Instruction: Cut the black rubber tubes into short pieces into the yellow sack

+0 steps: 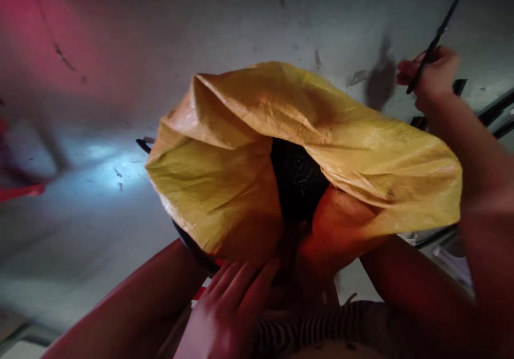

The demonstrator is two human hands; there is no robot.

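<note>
A large yellow woven-plastic sack (pixel 241 107) stands between the person's knees with its mouth gaping upward. Deep inside it I see a dark mass (pixel 301 182) with small bright flecks, too dark to name. At the sack's near edge, my left hand (pixel 235 300) has its fingers closed over the rim; the fingertips are partly hidden. My right hand (pixel 436 72) is raised beyond the sack's right side, apart from it. Its fingers are closed round a long, thin black strip (pixel 444 24) that slants up to the right. The strip's far end is blurred.
Grey floor (pixel 201 32) with dark scraps spreads around the sack. Several black strips (pixel 496 107) lie at the right edge. A red object (pixel 22 192), partly cut off, is at the left. Bare legs (pixel 132 289) flank the sack, and red light tints the upper left.
</note>
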